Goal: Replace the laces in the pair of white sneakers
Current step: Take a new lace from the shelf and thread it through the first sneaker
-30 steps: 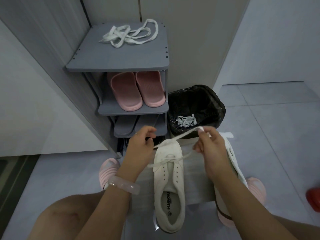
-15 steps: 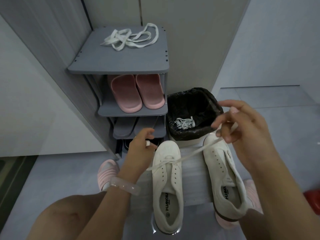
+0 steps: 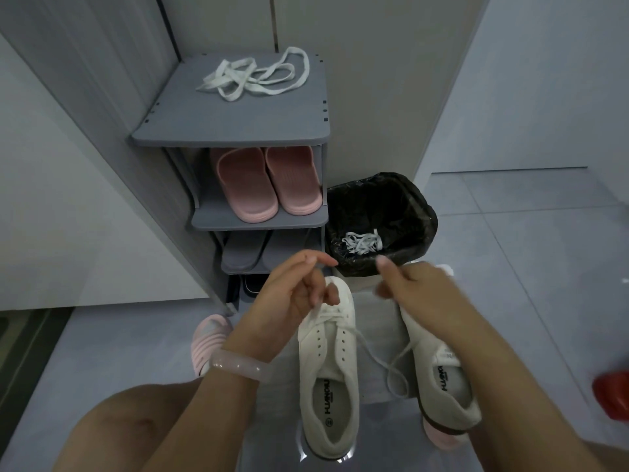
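Two hands work over the toe of the left sneaker [image 3: 328, 362], and that shoe is our landmark. Our left hand [image 3: 289, 294] sits just off the toe's left edge, thumb and fingers curled in a narrow pinch on one end of the lace [image 3: 343, 323], which runs from the pinch into the lowest eyelets. Our right hand [image 3: 408, 284] hovers beyond the toe to the right; its fingers are curled, but blur keeps us from telling whether they grip the other end. That strand loops loosely down the sneaker's right side towards the right sneaker [image 3: 439, 376], which lies just beside it with no lace in its eyelets.

We judge only the first crossing near the toe to be threaded, with the upper eyelets open. The risks follow from that. If we pull harder on the pinched end, the lace could slide through and leave uneven ends. The slack loop could snag on the neighbouring shoe or twist flat-side over before the next eyelet. Both sneakers seem to rest on a low grey surface, and a sharp tug might drag the landmark shoe off it.

Beyond the toe stands the black-lined bin [image 3: 418, 206] with an old lace inside. Further off and to the left, the shoe rack [image 3: 235, 127] carries a spare lace [image 3: 253, 78] on top, presumably for the second shoe.
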